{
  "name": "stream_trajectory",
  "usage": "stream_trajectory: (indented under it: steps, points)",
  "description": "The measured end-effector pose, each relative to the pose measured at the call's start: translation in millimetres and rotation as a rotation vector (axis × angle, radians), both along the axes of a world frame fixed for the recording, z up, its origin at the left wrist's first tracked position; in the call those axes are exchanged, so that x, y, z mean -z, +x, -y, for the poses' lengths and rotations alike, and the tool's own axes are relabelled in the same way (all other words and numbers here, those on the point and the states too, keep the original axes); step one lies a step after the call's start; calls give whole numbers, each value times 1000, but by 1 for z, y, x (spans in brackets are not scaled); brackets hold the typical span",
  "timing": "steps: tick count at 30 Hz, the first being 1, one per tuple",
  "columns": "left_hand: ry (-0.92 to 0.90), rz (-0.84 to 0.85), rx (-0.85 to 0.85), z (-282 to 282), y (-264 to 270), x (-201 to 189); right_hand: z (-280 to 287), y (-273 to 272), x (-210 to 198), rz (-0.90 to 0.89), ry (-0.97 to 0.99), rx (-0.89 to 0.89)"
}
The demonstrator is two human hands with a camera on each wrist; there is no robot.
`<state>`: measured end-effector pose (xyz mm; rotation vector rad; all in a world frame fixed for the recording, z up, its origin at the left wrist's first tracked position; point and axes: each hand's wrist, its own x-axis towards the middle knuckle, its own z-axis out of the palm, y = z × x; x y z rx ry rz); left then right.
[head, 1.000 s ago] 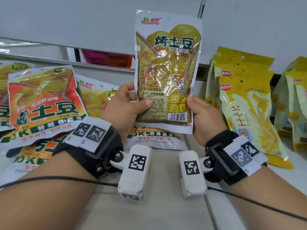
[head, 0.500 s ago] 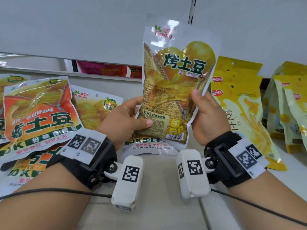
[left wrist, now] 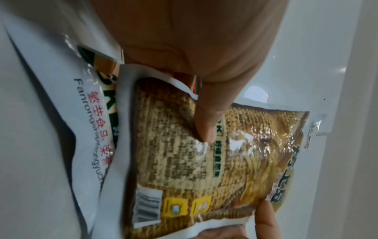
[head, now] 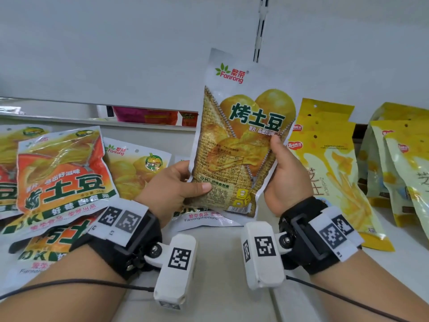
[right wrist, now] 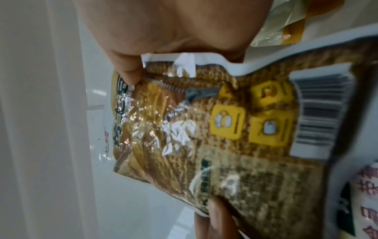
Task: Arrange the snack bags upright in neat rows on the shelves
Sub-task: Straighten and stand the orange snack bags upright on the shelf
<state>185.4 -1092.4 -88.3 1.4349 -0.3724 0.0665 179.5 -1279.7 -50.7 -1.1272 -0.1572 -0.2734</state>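
Observation:
A yellow-brown roasted-potato snack bag (head: 241, 140) is held upright above the shelf, tilted slightly right. My left hand (head: 176, 191) grips its lower left edge, thumb on the front. My right hand (head: 283, 173) grips its right edge higher up, thumb on the front. In the left wrist view the thumb (left wrist: 208, 116) presses the bag (left wrist: 204, 161) on its printed face. In the right wrist view the bag (right wrist: 225, 129) fills the frame, its edge pinched by my right thumb (right wrist: 128, 69). Orange potato bags (head: 62, 173) lie flat in a heap at the left.
Yellow fries bags (head: 329, 163) lean upright just right of the held bag, with more pale bags (head: 404, 163) further right. A flat bag (head: 204, 217) lies under the held one. The white shelf surface (head: 220, 263) stretches toward me. A white back panel (head: 139, 54) rises behind.
The held bag has moved right and tilted right. My right hand slid higher up its right edge. My left hand stayed at the lower left corner.

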Motion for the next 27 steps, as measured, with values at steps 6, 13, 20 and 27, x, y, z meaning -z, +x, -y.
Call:
stream_trajectory:
  steps: [6,13,20,27]
  points:
    - [-136,45,-182,4,-2,-9,9,8,10,-59,-224,113]
    - [140,-79,54,22,-21,-23,-4,-2,17,-70,-399,-248]
    - [321,-163,-423,20,-29,-23,-2,11,26,-122,-475,27]
    - [815,-376,-494,22,-21,-18,8,14,23,-95,-437,97]
